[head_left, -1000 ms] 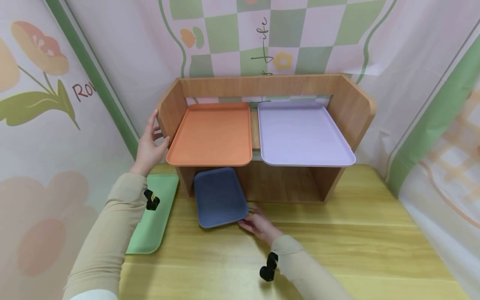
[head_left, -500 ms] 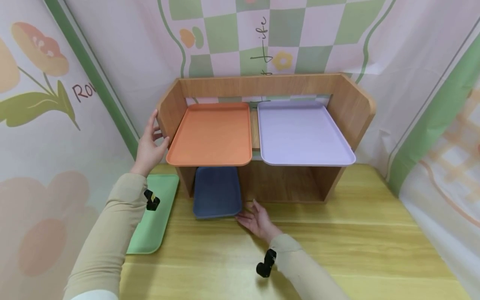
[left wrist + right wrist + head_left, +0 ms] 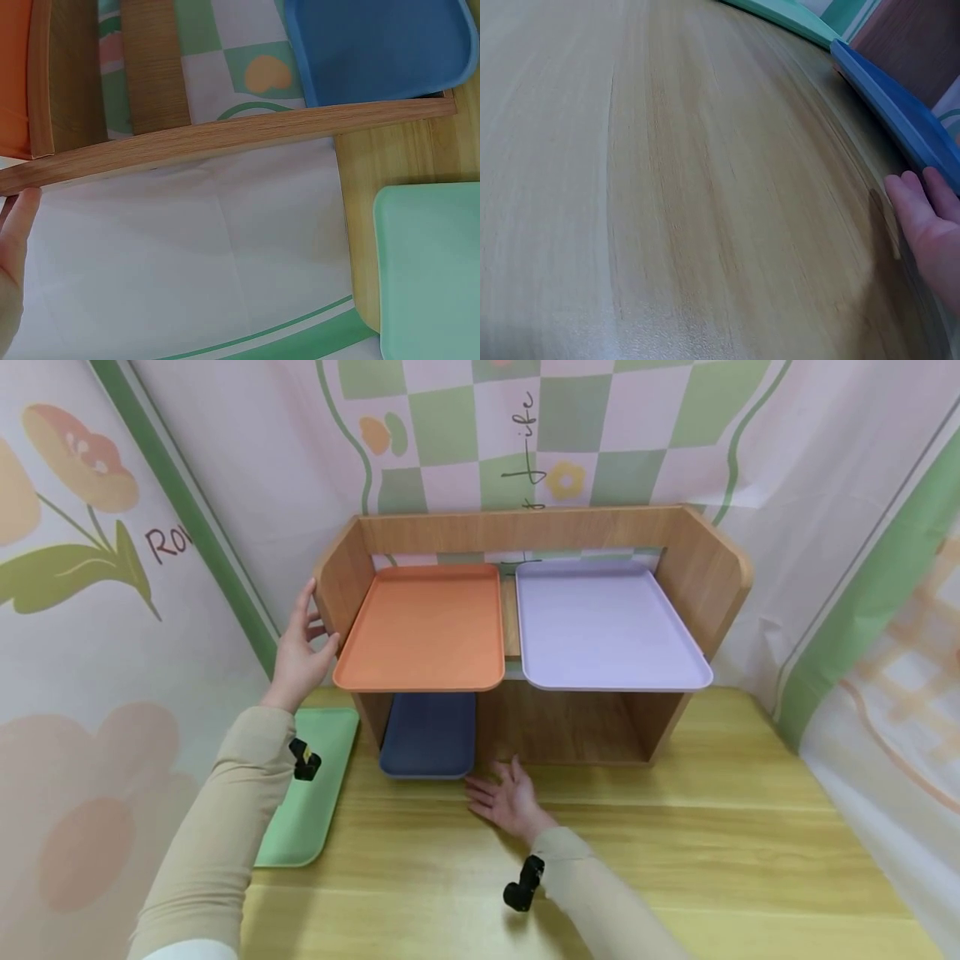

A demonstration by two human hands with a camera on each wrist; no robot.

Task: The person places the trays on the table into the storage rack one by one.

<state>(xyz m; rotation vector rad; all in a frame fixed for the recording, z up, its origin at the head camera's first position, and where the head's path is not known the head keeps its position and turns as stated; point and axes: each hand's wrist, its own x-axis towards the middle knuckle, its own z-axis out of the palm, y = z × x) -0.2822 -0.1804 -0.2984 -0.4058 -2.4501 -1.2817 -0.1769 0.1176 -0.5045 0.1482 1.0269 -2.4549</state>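
A dark blue tray (image 3: 429, 737) lies in the lower left compartment of the wooden shelf (image 3: 525, 533), its front edge sticking out a little. Just off the tray's front right corner is my right hand (image 3: 510, 802), palm turned up and fingers spread. In the right wrist view, fingertips (image 3: 930, 177) are right at the edge of the blue tray (image 3: 900, 105). My left hand (image 3: 298, 656) rests against the outside of the shelf's left side panel, fingers extended. Part of that hand (image 3: 13, 262) shows in the left wrist view, one finger touching the panel.
On the shelf's upper level, an orange tray (image 3: 423, 631) lies on the left and a lilac tray (image 3: 607, 631) on the right. A green tray (image 3: 318, 785) lies on the wooden table (image 3: 420, 868), partly behind the left forearm. Printed cloth hangs behind and at both sides.
The blue tray has slid back into the lower left compartment and straightened. My right hand has let go of its corner, with its palm turning up. The left hand stays put.
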